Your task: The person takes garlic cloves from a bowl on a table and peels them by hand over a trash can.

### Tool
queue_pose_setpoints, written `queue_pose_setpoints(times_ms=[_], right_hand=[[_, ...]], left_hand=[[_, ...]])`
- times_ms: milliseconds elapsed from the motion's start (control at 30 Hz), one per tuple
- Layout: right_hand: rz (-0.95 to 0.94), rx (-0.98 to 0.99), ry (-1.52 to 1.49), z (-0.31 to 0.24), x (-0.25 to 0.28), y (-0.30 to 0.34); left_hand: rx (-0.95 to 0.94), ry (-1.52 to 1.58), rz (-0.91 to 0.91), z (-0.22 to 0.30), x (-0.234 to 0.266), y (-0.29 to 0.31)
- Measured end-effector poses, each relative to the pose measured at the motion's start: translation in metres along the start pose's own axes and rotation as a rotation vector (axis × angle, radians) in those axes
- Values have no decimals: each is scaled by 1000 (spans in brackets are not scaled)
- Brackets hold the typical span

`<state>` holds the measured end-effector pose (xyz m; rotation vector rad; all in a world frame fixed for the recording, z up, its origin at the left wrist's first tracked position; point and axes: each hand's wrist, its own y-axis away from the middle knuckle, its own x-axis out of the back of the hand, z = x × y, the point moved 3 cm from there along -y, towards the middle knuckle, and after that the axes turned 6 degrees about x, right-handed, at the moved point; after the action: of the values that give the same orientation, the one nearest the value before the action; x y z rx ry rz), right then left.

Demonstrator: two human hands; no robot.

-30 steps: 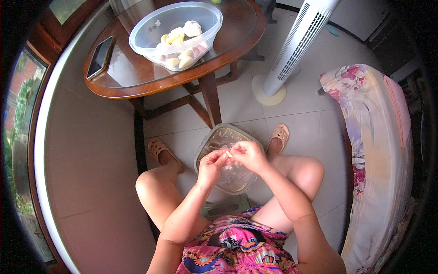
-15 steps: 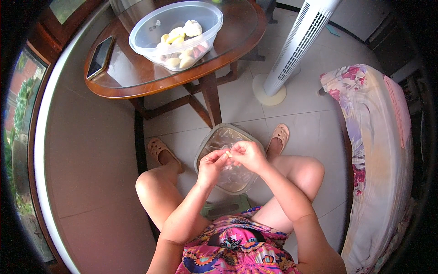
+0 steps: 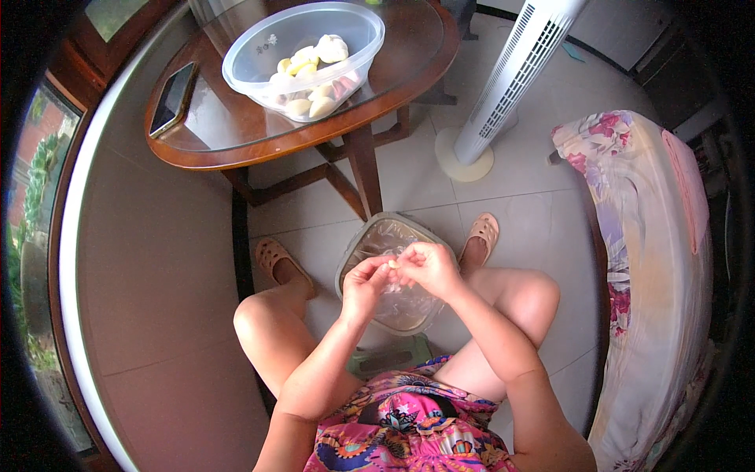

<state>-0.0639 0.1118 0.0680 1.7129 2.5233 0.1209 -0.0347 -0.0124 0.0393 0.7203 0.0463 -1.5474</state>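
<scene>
My left hand (image 3: pixel 366 285) and my right hand (image 3: pixel 428 268) meet over a lined waste bin, fingertips almost touching. Pinched between them is a small pale garlic clove (image 3: pixel 393 265), mostly covered by the fingers. The grey bin (image 3: pixel 346 263) stands on the floor between my feet, with a clear plastic bag and light scraps inside. Beyond my hands, a translucent plastic bowl (image 3: pixel 252 67) rests on the table. In it lie a whole garlic bulb (image 3: pixel 332 49) and several loose cloves (image 3: pixel 299 61), some pale and some reddish.
The oval wooden table (image 3: pixel 228 153) has a glass top, and a phone (image 3: pixel 173 98) lies at its left edge. A white tower fan (image 3: pixel 503 86) stands to the right of the table. Floral fabric (image 3: pixel 645 236) covers furniture at the right. A green stool (image 3: pixel 389 355) shows beneath me.
My fingers have shifted very slightly around the clove. Both arms, the bin and the bowl stay where they were.
</scene>
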Motion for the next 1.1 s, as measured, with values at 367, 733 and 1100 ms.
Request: queue_pose_setpoints(times_ms=[367, 733, 1100], right_hand=[[154, 301, 379, -9, -5, 3], [209, 129, 269, -5, 7, 1], [113, 120, 61, -12, -2, 1]], left_hand=[[-73, -24, -1, 7, -3, 4], [168, 351, -40, 3, -4, 1], [-89, -79, -31, 15, -8, 7]])
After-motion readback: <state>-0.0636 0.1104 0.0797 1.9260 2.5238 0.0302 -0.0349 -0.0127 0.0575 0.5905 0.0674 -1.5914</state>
